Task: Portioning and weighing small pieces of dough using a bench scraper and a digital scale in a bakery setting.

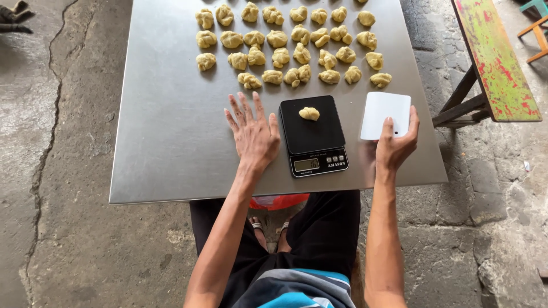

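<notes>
The brushed steel tabletop (pixel 165 142) carries a flat black scale (pixel 312 134) with one lumpy, pale-yellow dough piece (pixel 309 113) on its matte plate. The left hand (pixel 253 132) lies flat, fingers spread, just beside the scale. The right hand (pixel 395 144) pinches a smooth white scraper (pixel 383 111) near the right edge. Knobbly dough rows (pixel 285 43) fill the far half; bare steel lies left.

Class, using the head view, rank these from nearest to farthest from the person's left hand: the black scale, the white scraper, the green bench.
1. Black scale: immediately right of the left hand, beside it.
2. White scraper: beyond the scale, under the right hand.
3. Green bench: off the table, far right.
</notes>
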